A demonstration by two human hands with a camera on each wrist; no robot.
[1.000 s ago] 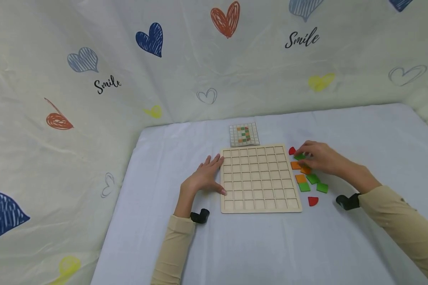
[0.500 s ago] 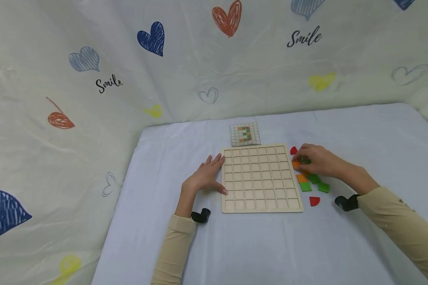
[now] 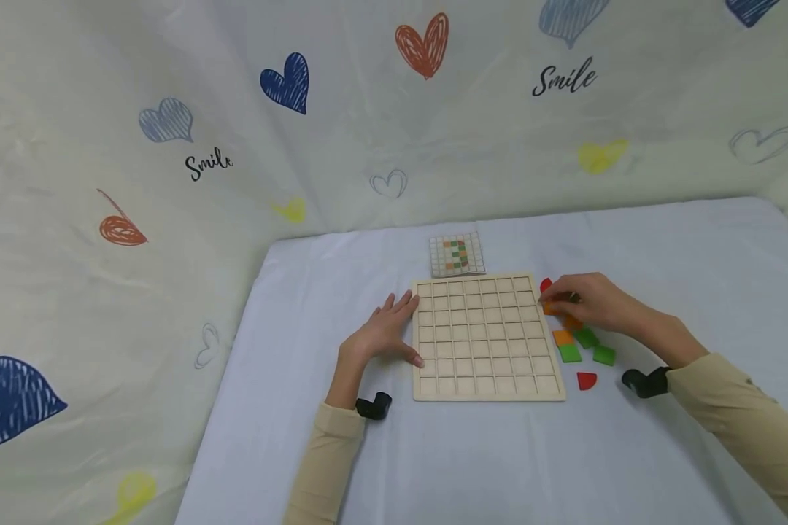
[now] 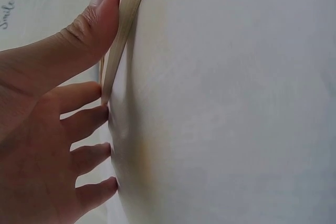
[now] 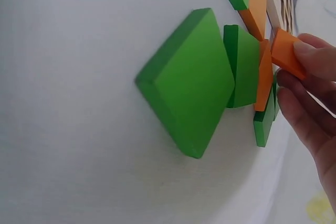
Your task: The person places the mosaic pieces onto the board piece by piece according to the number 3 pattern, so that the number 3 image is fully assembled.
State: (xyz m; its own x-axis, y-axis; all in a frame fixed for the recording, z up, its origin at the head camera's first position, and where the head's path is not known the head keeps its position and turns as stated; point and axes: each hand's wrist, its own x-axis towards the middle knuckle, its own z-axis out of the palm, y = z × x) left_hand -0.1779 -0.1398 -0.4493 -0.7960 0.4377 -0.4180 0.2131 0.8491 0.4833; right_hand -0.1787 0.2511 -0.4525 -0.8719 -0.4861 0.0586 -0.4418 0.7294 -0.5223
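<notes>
In the right wrist view, my right hand (image 3: 594, 300) pinches an orange square tile (image 5: 286, 52) between thumb and fingers, tilted up beside the other pieces. This is just off the right edge of a pale wooden grid board (image 3: 482, 339). Spread along the board's left edge is my left hand (image 3: 381, 337), its fingers straight and its thumb touching the rim. Green tiles (image 5: 191, 85), orange tiles (image 3: 562, 337) and a red quarter-round piece (image 3: 586, 380) lie right of the board. Another red piece (image 3: 546, 284) shows partly behind my right fingers.
Behind the board lies a pattern card (image 3: 457, 255) with a grid and coloured squares. White cloth (image 3: 473, 459) covers the table, and a curtain printed with hearts (image 3: 387, 109) stands behind it. Each wrist carries a black device (image 3: 643, 383).
My right hand has shifted from the green tile near the top of the pieces to an orange tile, which it now pinches. My left hand stays at the board's edge. The head view has shifted slightly.
</notes>
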